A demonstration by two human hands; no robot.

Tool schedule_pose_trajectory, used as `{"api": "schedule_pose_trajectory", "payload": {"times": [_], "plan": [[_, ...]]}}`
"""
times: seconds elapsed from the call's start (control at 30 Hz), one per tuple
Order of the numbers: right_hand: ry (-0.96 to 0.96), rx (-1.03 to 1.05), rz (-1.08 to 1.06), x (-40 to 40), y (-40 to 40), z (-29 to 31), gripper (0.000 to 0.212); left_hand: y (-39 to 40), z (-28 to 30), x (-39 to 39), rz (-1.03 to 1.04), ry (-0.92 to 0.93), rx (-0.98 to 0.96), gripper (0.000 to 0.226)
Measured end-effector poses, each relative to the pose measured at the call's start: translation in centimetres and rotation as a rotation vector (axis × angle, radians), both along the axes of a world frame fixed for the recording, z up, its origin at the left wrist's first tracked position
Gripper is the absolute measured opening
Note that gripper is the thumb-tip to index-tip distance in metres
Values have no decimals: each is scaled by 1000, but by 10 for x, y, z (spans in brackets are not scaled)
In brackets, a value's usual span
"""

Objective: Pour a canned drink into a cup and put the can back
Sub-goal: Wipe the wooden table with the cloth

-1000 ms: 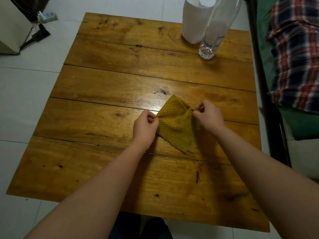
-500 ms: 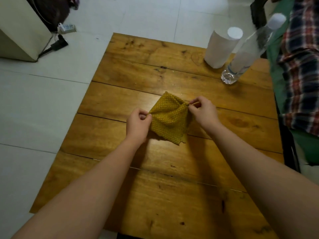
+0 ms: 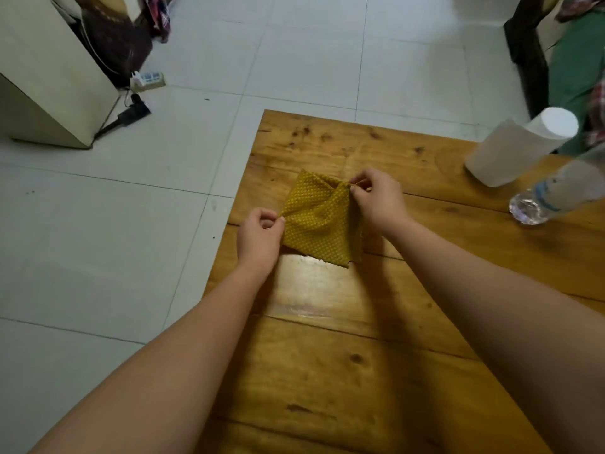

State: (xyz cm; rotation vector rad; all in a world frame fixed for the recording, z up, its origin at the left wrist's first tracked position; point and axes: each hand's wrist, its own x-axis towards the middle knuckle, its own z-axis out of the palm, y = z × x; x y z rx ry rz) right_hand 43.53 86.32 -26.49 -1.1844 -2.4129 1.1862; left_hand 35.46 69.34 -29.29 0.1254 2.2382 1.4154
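Bottle clear, white cup beside it, contents unseen

Mustard cloth (pale dots), white roll

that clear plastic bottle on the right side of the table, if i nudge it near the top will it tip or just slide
Probably tip. The clear plastic bottle stands tall on a narrow base, so a high push would likely topple it. It looks mostly empty, so probably light, with little weight to steady it. The wooden plank table shows a glossy sheen, so a low push might slide it instead.
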Motion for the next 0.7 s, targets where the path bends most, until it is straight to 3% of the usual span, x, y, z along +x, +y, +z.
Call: {"api": "schedule_pose_trajectory", "payload": {"times": [0.27, 0.7], "plan": [[58, 63, -45, -77, 31, -27, 15, 31, -13, -71, -38, 119, -36, 5], [45, 153, -13, -118, 53, -46, 19, 49, -26, -97, -101, 330, -129, 13]]}}
